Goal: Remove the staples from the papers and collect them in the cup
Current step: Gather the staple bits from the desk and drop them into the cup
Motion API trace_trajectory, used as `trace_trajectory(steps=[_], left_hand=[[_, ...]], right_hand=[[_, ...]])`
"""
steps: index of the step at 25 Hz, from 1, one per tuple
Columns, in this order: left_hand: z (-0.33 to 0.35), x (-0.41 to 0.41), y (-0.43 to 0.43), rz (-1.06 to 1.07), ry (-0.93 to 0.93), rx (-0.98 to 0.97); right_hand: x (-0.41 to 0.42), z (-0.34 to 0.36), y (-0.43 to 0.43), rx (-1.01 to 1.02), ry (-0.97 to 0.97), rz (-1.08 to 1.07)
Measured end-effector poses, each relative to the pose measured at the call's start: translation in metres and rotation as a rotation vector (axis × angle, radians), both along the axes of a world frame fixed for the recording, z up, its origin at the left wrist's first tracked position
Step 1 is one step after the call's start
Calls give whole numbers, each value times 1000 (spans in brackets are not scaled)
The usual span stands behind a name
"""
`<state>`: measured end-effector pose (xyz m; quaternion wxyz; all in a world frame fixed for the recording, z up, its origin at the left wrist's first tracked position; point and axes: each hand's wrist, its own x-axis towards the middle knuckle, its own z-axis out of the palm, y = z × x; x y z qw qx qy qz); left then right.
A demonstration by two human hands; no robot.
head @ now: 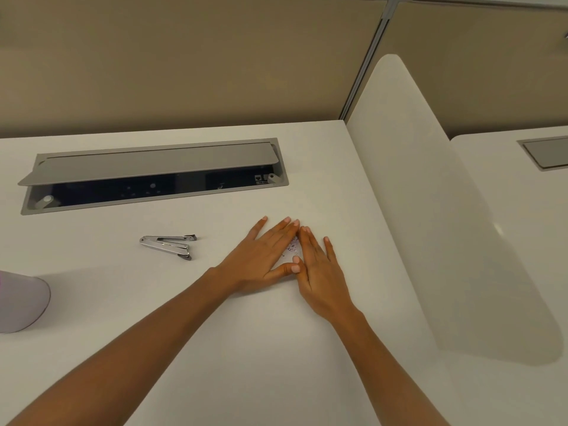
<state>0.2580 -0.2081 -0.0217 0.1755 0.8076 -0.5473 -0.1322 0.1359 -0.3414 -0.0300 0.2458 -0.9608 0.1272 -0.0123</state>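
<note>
One cup point(21, 302), cut by the frame's left edge, sits on the desk point(215, 348) well left of the left hand point(261, 259). A staple remover point(167, 245) lies between them, apart from both, with bare desk all round it. Beyond it an open hatch point(153, 176) is sunk in the desk. The left hand lies flat with straight fingers. Its fingertips and thumb meet those of the right hand point(319, 272), which is equally flat. Staples point(292, 245) sit in a small heap in the triangular gap the two hands enclose. Right of the right hand, a strip of bare desk runs to a white divider point(430, 210) closing that side.
</note>
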Motion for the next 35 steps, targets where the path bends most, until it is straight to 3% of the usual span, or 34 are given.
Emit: trace_trajectory(steps=[4, 9, 13, 18, 23, 31, 35], left_hand=[[1, -9, 21, 26, 29, -76], [-2, -16, 34, 228, -53, -85], [-2, -15, 25, 339, -114, -99], [0, 1, 4, 366, -72, -20], [-2, 7, 3, 335, -30, -20], [-1, 13, 4, 342, 3, -78], [0, 15, -2, 349, 21, -97]], right_hand=[[-19, 7, -7, 296, 21, -74], [-33, 0, 0, -14, -52, -147], [-19, 2, -6, -70, -137, -213], [13, 9, -24, -147, -90, -226], [13, 14, -24, 0, -120, -96], [-8, 13, -13, 111, -134, -304], [9, 17, -5, 134, -185, -294]])
